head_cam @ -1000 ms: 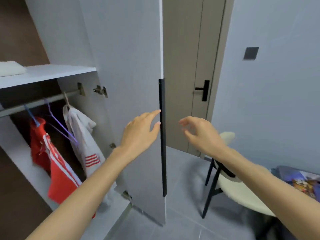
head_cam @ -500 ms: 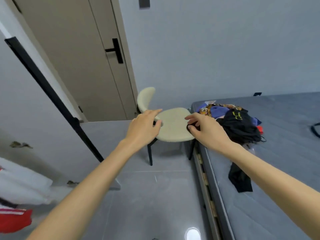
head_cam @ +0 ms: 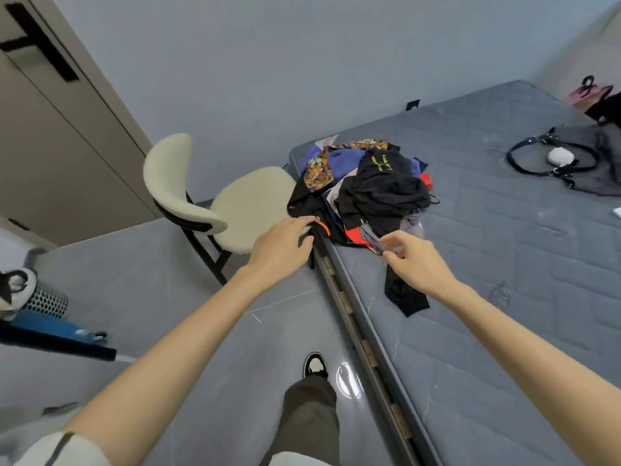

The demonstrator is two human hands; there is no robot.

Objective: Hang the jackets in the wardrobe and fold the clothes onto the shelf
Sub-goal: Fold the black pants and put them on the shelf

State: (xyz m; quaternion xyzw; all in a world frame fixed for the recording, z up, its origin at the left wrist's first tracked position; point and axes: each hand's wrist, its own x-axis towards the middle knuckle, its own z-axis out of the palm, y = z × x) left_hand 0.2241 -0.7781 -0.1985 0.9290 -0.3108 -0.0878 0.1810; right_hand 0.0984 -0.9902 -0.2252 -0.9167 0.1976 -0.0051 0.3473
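A heap of clothes [head_cam: 373, 183] lies at the near corner of the grey mattress [head_cam: 504, 264], with black, blue, patterned and red pieces mixed. My left hand [head_cam: 280, 245] reaches to the heap's left edge, fingers straight, touching a black garment with orange trim [head_cam: 319, 227]. My right hand [head_cam: 411, 260] hovers over the mattress with loosely curled fingers, its fingertips at a grey scrap of cloth [head_cam: 371, 237]. A black piece [head_cam: 405, 297] trails from under that hand. The wardrobe's inside is out of view.
A cream chair [head_cam: 248, 203] stands against the bed's corner, left of the heap. A black bag with straps [head_cam: 578, 159] lies far right on the mattress. The room door [head_cam: 50, 146] is at upper left. Low left are a dark door edge [head_cam: 57, 344] and a blue object [head_cam: 50, 326].
My view swung from the open wardrobe door to the bed. Both hands travelled with it and now reach the clothes heap, left hand touching the black garment.
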